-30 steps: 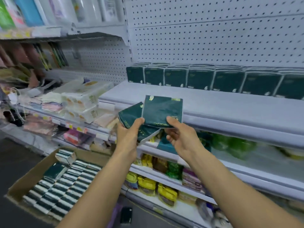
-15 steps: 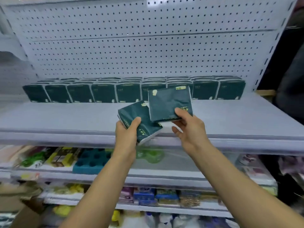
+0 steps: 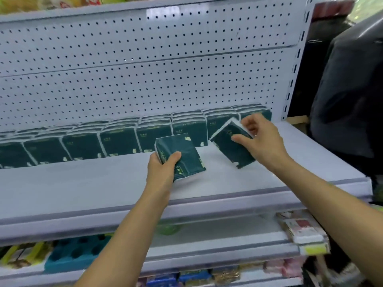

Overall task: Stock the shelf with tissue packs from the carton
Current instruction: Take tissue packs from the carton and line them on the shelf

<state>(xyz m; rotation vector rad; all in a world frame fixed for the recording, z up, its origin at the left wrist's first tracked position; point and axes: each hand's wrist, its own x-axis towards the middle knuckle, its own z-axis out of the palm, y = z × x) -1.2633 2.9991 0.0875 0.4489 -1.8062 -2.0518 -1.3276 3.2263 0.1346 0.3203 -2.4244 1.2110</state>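
Two dark green tissue packs over the grey shelf — left pack clamped in the left grip, tilted right pack pinched in the right grip — before the back row.

L hand grips a dark green tissue pack over the grey shelf, thumb across the pack's front, pack tilted. R hand holds a second pack, also tilted, near the row of packs standing upright along the pegboard back wall, at the row's right end. Whether it touches the shelf can't be told. Lower shelves carry mixed goods, blurred.
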